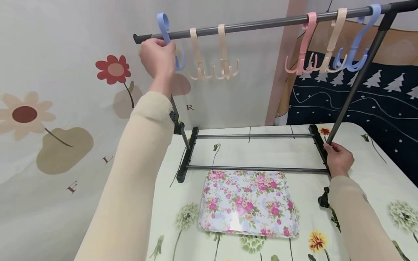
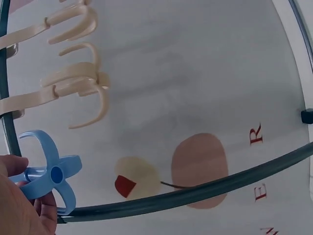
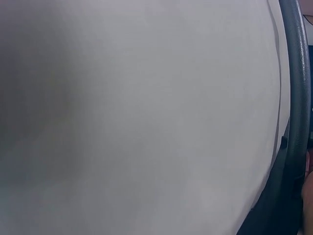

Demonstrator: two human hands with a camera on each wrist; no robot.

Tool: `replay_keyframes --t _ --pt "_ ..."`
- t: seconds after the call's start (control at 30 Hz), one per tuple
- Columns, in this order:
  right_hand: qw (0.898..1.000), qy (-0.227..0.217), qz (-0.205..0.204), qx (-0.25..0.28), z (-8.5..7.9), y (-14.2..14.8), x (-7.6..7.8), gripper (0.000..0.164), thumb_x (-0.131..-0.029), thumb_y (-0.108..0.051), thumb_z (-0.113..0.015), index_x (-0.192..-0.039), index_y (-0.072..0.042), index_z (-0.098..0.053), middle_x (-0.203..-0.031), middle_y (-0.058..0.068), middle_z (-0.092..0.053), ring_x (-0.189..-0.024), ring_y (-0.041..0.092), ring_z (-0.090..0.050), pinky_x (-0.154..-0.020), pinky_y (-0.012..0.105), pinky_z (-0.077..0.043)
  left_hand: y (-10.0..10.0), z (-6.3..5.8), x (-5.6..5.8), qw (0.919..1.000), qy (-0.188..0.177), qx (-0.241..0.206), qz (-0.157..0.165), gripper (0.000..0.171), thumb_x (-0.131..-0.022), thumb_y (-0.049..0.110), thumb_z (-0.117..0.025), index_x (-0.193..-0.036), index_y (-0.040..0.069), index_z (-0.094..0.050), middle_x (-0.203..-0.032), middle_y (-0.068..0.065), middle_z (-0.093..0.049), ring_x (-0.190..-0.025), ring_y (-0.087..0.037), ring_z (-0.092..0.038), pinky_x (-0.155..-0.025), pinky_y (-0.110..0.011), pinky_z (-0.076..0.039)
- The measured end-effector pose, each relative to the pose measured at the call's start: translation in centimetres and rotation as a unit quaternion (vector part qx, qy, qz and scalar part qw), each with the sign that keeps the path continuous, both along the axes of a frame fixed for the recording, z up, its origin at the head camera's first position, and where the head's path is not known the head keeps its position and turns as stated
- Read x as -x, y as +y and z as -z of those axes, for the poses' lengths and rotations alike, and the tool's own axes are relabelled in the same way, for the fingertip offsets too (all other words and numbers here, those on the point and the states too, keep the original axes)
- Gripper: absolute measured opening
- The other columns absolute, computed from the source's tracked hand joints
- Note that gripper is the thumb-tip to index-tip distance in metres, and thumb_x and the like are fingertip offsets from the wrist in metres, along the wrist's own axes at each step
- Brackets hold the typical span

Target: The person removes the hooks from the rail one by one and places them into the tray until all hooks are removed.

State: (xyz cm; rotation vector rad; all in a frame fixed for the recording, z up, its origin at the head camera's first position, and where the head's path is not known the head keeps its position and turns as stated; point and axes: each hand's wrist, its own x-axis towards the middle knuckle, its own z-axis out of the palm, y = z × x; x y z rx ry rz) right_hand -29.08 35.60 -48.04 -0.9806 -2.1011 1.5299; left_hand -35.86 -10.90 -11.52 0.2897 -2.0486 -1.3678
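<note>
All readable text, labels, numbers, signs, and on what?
"F": flower-print backdrop, head view
"L": backdrop, head view
"R": backdrop, head and left wrist views
"E": backdrop, left wrist view
Likely "W", cut off at frame edge: backdrop, left wrist view
None legible on held blue hook or grey rack.

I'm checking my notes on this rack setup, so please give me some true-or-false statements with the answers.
1. The left hand pinches a blue hook at the top bar. True.
2. The right hand holds a pink hook. False: it grips the slanted upright near its base.
3. Two cream hooks hang nearest that blue hook. True.
4. A flowered tray lies flat on the table. True.
5. In the right-hand group of three, the pink hook hangs in the middle. False: a cream one does.
</note>
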Motion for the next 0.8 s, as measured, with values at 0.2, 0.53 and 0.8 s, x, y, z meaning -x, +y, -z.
replay_keyframes --t 0.2,0.53,0.8 --pt "1.0 0.0 -0.007 -0.001 0.0 0.1 -0.1 0.05 -0.095 -0.044 -0.062 -0.134 -0.013 -0.063 -0.094 -0.016 -0.061 -0.081 0.0 -0.049 -0.072 0.019 -0.04 -1.0 0.8 -0.4 0.9976 0.044 -0.051 0.014 0.019 -0.091 0.018 -0.07 -0.106 0.008 -0.076 -0.101 -0.003 -0.074 -0.093 -0.013 -0.07 -0.094 -0.025 -0.049" --pt "1.0 -0.001 -0.002 -0.005 0.1 0.0 -0.2 0.048 -0.096 -0.042 -0.062 -0.134 -0.013 -0.064 -0.093 -0.016 -0.061 -0.079 0.0 -0.049 -0.071 0.019 -0.04 -3.2 2.5 -1.6 0.9978 0.027 -0.049 0.035 0.025 -0.088 0.025 -0.076 -0.107 0.009 -0.074 -0.105 -0.003 -0.072 -0.1 -0.015 -0.066 -0.097 -0.028 -0.047" --pt "1.0 0.002 -0.002 -0.013 0.0 0.1 -0.5 0.048 -0.096 -0.042 -0.062 -0.134 -0.012 -0.064 -0.089 -0.019 -0.058 -0.078 -0.001 -0.048 -0.071 0.02 -0.04 -4.3 4.9 -2.3 0.9979 -0.016 -0.01 0.063 0.032 -0.089 0.031 -0.075 -0.113 0.01 -0.072 -0.109 -0.006 -0.07 -0.102 -0.019 -0.066 -0.097 -0.033 -0.048"
